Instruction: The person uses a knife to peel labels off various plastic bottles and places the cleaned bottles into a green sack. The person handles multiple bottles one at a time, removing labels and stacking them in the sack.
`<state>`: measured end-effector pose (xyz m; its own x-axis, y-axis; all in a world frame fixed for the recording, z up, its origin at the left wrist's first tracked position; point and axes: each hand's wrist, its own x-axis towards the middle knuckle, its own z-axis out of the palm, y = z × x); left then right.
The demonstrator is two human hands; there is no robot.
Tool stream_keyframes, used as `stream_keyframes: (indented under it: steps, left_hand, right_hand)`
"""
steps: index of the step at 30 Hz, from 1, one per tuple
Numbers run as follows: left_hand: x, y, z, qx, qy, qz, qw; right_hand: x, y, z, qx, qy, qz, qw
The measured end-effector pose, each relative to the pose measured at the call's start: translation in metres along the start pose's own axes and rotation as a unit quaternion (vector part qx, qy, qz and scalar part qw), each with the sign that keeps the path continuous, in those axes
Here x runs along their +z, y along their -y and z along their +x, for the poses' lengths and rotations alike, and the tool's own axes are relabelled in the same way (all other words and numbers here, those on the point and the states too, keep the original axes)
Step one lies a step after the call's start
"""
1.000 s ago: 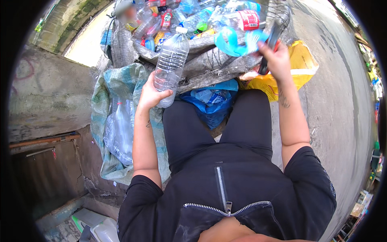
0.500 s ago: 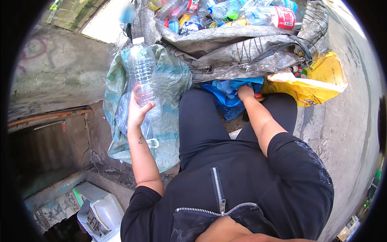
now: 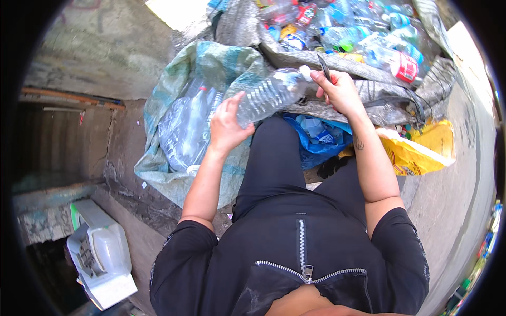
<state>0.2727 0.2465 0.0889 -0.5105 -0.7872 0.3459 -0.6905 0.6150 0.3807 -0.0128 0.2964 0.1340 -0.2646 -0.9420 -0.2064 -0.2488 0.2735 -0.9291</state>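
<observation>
A clear ribbed plastic bottle (image 3: 271, 96) lies tilted across my lap, its white cap (image 3: 305, 72) to the upper right. Near the bottle's base, my left hand (image 3: 227, 124) is closed around it. My right hand (image 3: 340, 92) grips a slim dark knife (image 3: 323, 68), its pointed end up. The thumb and fingers of that hand are beside the cap; whether they press on it I cannot tell. Below the bottle, between my knees, a blue bag (image 3: 316, 150) holds pale bluish plastic pieces.
A green-white woven sack (image 3: 158, 158) with clear bottles stands at my left. Ahead, a large grey sack (image 3: 387, 108) is full of mixed bottles. A yellow bag (image 3: 421, 152) with caps sits at the right. White plastic containers (image 3: 108, 250) lie lower left, beside a concrete wall (image 3: 100, 52).
The bottle has gone from upright at the left to tilted in front of me. My right hand has come up out of the blue bag with the knife, to the cap.
</observation>
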Motion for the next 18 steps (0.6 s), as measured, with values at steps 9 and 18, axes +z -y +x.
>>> stream_keyframes:
  steps: [9,18]
  left_hand:
    - [-0.015,0.021,-0.023,0.007,-0.022,0.039,0.999]
    - [-0.026,0.029,-0.023,0.014,0.014,0.061,0.998]
  right_hand:
    - [0.035,0.013,0.020,-0.008,0.042,-0.078,0.996]
    - [0.038,-0.001,0.031,0.058,0.084,-0.048,0.994]
